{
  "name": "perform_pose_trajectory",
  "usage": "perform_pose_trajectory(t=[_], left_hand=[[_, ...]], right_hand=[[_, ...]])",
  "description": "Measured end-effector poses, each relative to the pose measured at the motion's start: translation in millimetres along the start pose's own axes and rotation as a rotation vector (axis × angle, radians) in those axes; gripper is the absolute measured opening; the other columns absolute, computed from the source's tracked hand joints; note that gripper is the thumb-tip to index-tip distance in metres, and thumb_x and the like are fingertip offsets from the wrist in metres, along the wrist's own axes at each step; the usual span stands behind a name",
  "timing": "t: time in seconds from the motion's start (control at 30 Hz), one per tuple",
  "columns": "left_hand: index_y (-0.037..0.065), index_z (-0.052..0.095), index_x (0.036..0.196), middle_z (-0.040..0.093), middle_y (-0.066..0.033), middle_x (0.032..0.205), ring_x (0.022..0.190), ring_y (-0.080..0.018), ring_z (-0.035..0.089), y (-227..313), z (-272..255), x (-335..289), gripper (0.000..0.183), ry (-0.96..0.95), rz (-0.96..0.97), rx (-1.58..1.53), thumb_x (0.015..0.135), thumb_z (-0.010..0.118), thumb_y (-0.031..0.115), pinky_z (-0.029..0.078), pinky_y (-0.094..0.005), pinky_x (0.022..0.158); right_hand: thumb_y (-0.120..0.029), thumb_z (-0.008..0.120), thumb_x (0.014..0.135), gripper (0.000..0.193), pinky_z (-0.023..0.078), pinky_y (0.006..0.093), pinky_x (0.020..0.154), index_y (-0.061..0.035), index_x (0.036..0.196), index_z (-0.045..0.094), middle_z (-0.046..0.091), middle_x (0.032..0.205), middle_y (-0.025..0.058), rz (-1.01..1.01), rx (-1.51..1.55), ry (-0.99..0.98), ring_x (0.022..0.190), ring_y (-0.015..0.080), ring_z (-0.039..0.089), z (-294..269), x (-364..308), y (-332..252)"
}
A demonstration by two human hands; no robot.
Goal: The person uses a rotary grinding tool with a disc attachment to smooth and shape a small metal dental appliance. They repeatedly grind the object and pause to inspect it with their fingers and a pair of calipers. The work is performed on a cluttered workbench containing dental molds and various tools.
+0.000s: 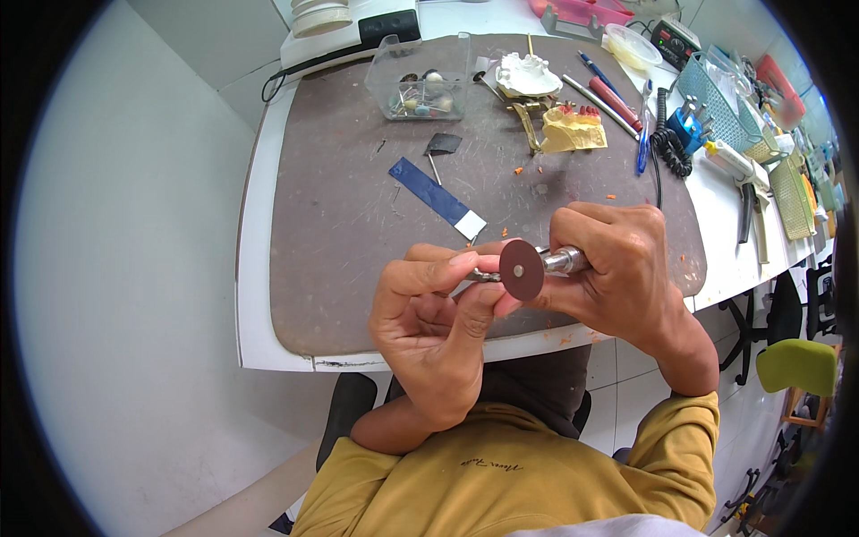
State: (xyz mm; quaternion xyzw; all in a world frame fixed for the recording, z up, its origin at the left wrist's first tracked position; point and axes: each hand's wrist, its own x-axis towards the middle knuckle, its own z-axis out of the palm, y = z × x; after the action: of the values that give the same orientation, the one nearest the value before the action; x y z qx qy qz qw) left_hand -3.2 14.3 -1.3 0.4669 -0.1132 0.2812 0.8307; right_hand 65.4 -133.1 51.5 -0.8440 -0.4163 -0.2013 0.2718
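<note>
My right hand (617, 273) grips a silver rotary handpiece (565, 260) that carries a round reddish-brown cutting disc (521, 269). My left hand (432, 322) pinches a small metal piece (483, 276) between thumb and fingers, right against the disc's left side. Both hands are held close together above the front edge of the brown work mat (349, 233). What the small piece is exactly cannot be made out.
On the mat lie a blue and white strip (436, 197), a clear box of burs (420, 85), a white plaster cast (528, 75) and a yellow jaw model with pink wax (573, 128). Pens, a coiled cable and baskets crowd the right side. A green chair (799, 367) stands right.
</note>
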Motion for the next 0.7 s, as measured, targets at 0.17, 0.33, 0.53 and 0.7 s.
perform_pose_trajectory(t=[0.17,0.33,0.53,0.7], left_hand=[[-0.003,0.053,0.102,0.058,-0.0159,0.101,0.097,-0.0235,0.065,-1.4,1.0,1.7,0.023,-0.001,0.034,-0.117,0.083,0.062,-0.013,0.061,-0.0262,0.077],[-0.003,0.052,0.102,0.058,-0.0159,0.101,0.096,-0.0225,0.065,-1.5,0.8,1.9,0.023,-0.005,0.039,-0.119,0.083,0.062,-0.012,0.061,-0.0259,0.078],[-0.003,0.052,0.103,0.057,-0.0155,0.101,0.096,-0.0222,0.065,-1.6,0.9,1.9,0.024,-0.009,0.039,-0.135,0.083,0.062,-0.012,0.061,-0.026,0.078],[0.004,0.053,0.108,0.056,-0.0071,0.096,0.094,-0.0216,0.063,1.8,2.1,0.5,0.025,-0.004,0.003,-0.015,0.086,0.066,0.001,0.051,-0.048,0.093]], right_hand=[[-0.051,0.081,0.064,0.053,0.033,0.0304,0.035,-0.0076,0.058,0.052,0.05,0.047,0.0032,0.003,-0.009,-0.005,0.037,0.0169,0.049,-0.7,-0.4,-0.5],[-0.052,0.081,0.064,0.053,0.033,0.0303,0.035,-0.0077,0.058,0.052,0.05,0.047,0.0032,-0.002,-0.015,-0.005,0.037,0.0168,0.049,-1.5,0.4,-1.5],[-0.053,0.081,0.064,0.054,0.033,0.0302,0.035,-0.0078,0.057,0.051,0.05,0.047,0.0029,-0.008,-0.022,-0.005,0.036,0.0165,0.049,-1.3,0.9,-1.2],[-0.054,0.08,0.064,0.056,0.032,0.0302,0.034,-0.0081,0.055,0.049,0.048,0.045,0.0028,-0.012,-0.009,0.026,0.035,0.0165,0.047,0.5,0.9,-0.6]])
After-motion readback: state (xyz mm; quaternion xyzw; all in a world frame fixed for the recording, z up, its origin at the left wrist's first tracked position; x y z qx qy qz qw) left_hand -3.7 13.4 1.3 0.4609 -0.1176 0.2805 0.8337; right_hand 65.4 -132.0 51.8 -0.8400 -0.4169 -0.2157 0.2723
